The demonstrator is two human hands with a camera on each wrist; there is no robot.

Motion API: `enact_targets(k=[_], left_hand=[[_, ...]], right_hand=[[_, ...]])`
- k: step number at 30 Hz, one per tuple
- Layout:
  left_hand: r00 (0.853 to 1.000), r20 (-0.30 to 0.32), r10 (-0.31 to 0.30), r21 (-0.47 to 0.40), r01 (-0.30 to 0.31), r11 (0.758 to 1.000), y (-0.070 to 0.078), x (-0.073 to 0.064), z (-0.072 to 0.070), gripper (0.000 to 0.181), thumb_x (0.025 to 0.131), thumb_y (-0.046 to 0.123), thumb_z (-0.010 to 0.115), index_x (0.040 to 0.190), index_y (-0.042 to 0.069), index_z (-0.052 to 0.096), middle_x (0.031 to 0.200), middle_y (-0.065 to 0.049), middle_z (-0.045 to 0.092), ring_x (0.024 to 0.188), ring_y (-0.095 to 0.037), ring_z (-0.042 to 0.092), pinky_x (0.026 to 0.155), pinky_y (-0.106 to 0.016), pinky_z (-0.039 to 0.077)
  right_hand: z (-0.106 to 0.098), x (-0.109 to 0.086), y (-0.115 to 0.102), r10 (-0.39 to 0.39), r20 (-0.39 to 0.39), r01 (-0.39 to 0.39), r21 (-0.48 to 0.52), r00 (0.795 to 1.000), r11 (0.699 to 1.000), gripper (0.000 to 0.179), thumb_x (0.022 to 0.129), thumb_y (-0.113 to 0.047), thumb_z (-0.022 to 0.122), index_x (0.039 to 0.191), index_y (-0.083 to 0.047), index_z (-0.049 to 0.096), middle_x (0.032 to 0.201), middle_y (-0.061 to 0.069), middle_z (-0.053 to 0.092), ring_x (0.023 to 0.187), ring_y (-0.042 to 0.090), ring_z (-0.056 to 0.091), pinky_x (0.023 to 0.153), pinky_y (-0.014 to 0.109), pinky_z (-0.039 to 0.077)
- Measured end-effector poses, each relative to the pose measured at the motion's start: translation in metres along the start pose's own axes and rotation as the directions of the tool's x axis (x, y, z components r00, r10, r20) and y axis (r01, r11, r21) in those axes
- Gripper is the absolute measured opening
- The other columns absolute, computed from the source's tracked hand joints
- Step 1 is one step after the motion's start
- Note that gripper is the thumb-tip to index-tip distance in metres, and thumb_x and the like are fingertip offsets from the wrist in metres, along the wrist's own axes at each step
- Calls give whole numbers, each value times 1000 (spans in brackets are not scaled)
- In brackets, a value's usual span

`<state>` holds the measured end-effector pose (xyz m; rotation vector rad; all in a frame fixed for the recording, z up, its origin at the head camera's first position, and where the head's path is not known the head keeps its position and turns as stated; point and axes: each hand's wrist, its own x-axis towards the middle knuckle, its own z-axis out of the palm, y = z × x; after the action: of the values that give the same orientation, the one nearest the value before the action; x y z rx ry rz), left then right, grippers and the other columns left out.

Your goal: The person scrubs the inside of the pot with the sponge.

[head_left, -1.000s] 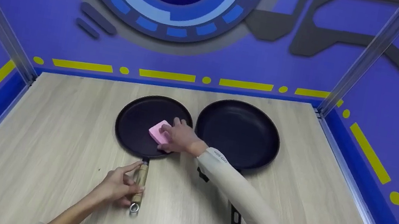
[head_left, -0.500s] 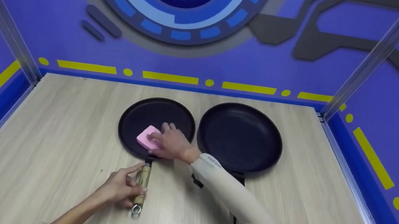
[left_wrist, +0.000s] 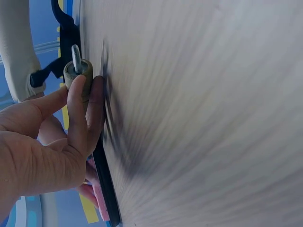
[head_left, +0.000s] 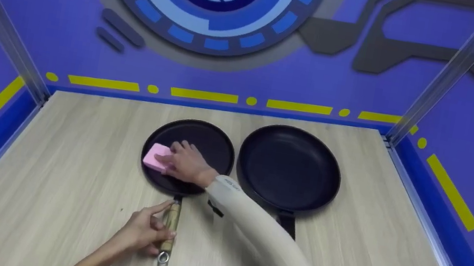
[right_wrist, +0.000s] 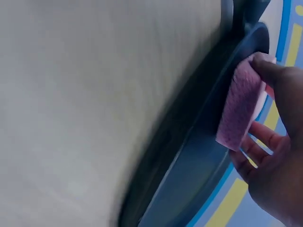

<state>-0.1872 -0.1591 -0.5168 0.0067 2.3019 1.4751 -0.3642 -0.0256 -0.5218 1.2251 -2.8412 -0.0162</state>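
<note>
A shallow black pan (head_left: 207, 140) lies on the wooden table, its wood-look handle (head_left: 172, 223) pointing toward me. My left hand (head_left: 142, 233) grips that handle between thumb and fingers; the left wrist view shows the metal ring (left_wrist: 75, 57) at its end. Inside the pan, my right hand (head_left: 186, 161) holds a pink sponge (head_left: 156, 156) against the left part of the surface. In the right wrist view the sponge (right_wrist: 242, 101) sits between thumb and fingers, one edge down on the pan (right_wrist: 189, 170).
A deeper, larger black frying pan (head_left: 289, 168) stands close on the right, its handle partly behind my right sleeve (head_left: 267, 239). Blue panels (head_left: 207, 77) with yellow marks enclose the back and sides of the table (head_left: 68, 162).
My right hand has slid the sponge leftward across the shallow pan, from its middle to near its left rim. The left hand keeps its hold on the handle.
</note>
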Motion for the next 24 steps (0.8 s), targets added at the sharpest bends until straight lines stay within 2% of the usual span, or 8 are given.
enact_targets(k=[3, 6, 10, 12, 13, 16, 20, 24], left_hand=[[1000, -13, -6, 5, 6, 1000, 0, -2, 0, 87, 84, 3, 82, 158, 6, 37, 81, -5, 66, 59, -9, 61, 47, -32, 61], [1000, -9, -3, 7, 3, 1000, 0, -2, 0, 87, 84, 5, 82, 158, 6, 36, 82, -5, 68, 60, -10, 62, 47, -32, 61], [1000, 7, -17, 3, 17, 1000, 1, 0, 1, 88, 84, 7, 82, 159, 7, 35, 84, -6, 68, 61, -11, 63, 47, -31, 61], [1000, 8, -21, -2, 21, 1000, 1, 0, 1, 88, 84, 7, 83, 159, 8, 35, 86, -7, 67, 62, -11, 62, 47, -31, 61], [1000, 9, -23, -4, 23, 1000, 1, 0, 0, 88, 84, 6, 83, 159, 9, 35, 86, -7, 67, 62, -11, 62, 47, -31, 61], [1000, 4, -22, -6, 22, 1000, 0, 0, -2, 88, 84, 6, 82, 158, 9, 36, 85, -6, 67, 62, -11, 61, 47, -31, 61], [1000, 7, -4, -5, 4, 1000, 0, 0, -1, 87, 84, 6, 82, 158, 8, 36, 83, -5, 68, 61, -10, 62, 47, -30, 61], [1000, 21, 20, -9, -20, 1000, -1, 1, -2, 87, 85, 7, 82, 158, 6, 35, 81, -4, 69, 59, -10, 63, 48, -31, 62]], right_hand=[[4, 16, 1, 57, -43, -57, -9, 997, 998, 45, 102, -51, 56, 146, -43, 54, 135, 4, 62, 119, 24, 55, 103, 36, 51], [7, 27, 7, 178, -71, -179, -5, 981, 984, 44, 101, -53, 55, 144, -43, 56, 132, 4, 63, 118, 26, 56, 101, 36, 52], [14, 35, 18, 393, -114, -394, 22, 912, 919, 43, 100, -53, 55, 141, -41, 60, 128, 7, 63, 118, 27, 55, 101, 39, 52], [16, 36, 20, 452, -137, -451, 45, 881, 892, 41, 101, -52, 55, 140, -39, 61, 126, 9, 62, 116, 29, 55, 99, 40, 51], [17, 37, 21, 462, -140, -460, 44, 876, 887, 41, 102, -50, 54, 140, -38, 61, 125, 10, 62, 116, 30, 55, 98, 40, 51], [18, 38, 22, 430, -117, -431, 19, 895, 902, 43, 105, -45, 51, 146, -32, 56, 127, 14, 60, 116, 33, 54, 97, 41, 51], [12, 33, 24, 367, -22, -368, -35, 930, 929, 52, 106, -40, 45, 156, -26, 42, 138, 16, 56, 124, 34, 51, 106, 43, 48], [6, 28, 29, 325, 40, -324, -33, 945, 945, 52, 107, -42, 44, 158, -27, 39, 149, 15, 51, 132, 34, 50, 113, 44, 46]])
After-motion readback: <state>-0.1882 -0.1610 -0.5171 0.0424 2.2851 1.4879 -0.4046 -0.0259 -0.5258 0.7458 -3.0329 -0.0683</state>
